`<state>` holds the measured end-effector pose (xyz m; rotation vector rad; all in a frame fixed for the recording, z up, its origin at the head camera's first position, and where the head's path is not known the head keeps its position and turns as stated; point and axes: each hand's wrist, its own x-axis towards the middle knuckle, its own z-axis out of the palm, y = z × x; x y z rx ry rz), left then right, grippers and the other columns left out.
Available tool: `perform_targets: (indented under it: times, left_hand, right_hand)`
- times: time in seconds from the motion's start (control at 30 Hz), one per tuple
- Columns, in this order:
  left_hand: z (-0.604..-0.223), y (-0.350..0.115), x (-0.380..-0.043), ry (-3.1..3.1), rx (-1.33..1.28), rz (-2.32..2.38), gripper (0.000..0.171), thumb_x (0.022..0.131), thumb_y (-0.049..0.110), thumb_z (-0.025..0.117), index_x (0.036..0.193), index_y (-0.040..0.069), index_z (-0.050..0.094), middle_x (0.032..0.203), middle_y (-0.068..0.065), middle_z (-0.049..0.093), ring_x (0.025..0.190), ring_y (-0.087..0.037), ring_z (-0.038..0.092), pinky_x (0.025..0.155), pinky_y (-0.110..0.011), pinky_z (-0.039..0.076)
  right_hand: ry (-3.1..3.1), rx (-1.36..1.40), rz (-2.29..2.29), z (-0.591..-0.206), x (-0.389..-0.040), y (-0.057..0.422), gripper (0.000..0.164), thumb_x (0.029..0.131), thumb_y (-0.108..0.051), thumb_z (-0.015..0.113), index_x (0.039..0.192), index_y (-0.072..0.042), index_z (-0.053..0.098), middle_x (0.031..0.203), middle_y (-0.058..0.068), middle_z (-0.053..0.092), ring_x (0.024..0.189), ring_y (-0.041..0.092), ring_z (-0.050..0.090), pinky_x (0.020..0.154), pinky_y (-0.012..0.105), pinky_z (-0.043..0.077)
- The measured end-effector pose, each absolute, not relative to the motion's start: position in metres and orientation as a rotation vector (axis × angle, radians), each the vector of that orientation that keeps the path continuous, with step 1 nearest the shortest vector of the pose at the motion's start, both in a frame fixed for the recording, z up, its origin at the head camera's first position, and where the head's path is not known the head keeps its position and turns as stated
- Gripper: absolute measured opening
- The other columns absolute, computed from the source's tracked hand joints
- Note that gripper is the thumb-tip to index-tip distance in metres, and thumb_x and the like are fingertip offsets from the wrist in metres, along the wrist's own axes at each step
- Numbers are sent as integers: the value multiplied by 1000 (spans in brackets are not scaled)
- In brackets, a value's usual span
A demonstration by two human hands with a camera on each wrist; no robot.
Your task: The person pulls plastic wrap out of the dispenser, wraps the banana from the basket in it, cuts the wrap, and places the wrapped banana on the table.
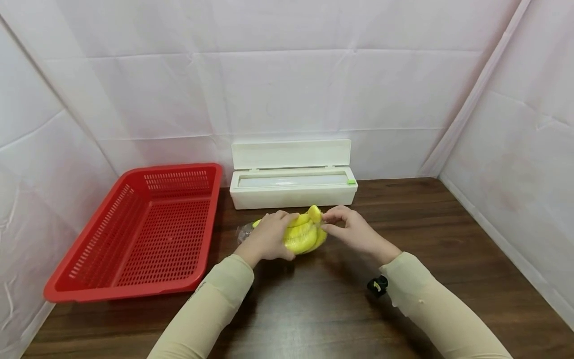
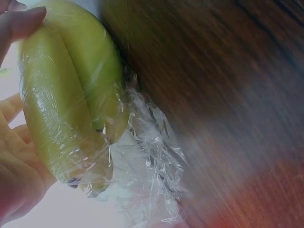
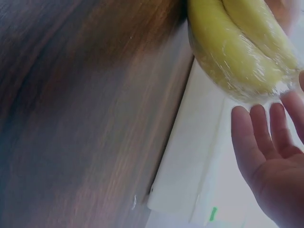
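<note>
A bunch of yellow bananas (image 1: 302, 238) lies on the table, covered in clear plastic wrap (image 2: 154, 161). Loose crumpled film hangs past the banana tips in the left wrist view. My left hand (image 1: 265, 240) grips the bunch from the left, fingers over the top and thumb on the near side. At the stem end on the right, my right hand (image 1: 354, 233) pinches the film between thumb and forefinger. Its other fingers (image 3: 244, 137) are spread apart below the bunch in the right wrist view.
Behind the bananas stands a white plastic wrap dispenser (image 1: 291, 198) with its lid raised and a green slider (image 1: 352, 182) at its right end. A red plastic basket (image 1: 210, 239) stands on the left of the dark wooden table (image 1: 448, 259). White cloth walls surround it.
</note>
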<state>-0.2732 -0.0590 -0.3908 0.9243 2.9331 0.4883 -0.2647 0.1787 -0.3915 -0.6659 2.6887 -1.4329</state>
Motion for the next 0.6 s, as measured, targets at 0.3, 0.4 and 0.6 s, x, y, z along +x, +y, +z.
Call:
perform_targets:
  times: [0.3, 0.4, 0.6]
  left_hand:
    - [-390, -59, -275, 2936, 922, 470, 93, 62, 34, 84, 142, 11, 42, 134, -10, 50, 122, -27, 49, 105, -43, 35]
    - [-388, -60, -274, 2932, 920, 468, 94, 62, 34, 84, 142, 12, 41, 134, -10, 50, 121, -27, 49, 105, -43, 36]
    - [-387, -57, -273, 2951, 913, 412, 95, 64, 37, 82, 144, 12, 39, 137, -9, 49, 124, -27, 48, 106, -45, 34]
  right_hand:
    - [2675, -684, -1400, -390, -264, 183, 38, 94, -25, 58, 126, -6, 58, 124, 11, 61, 110, 25, 59, 88, 36, 51]
    - [2631, -625, -1467, -387, -263, 181, 38, 95, -31, 55, 125, -8, 58, 122, 11, 62, 107, 27, 61, 84, 40, 53]
    - [2617, -557, -1513, -385, -263, 181, 42, 99, -37, 46, 125, -6, 58, 119, 15, 62, 106, 32, 61, 81, 46, 53]
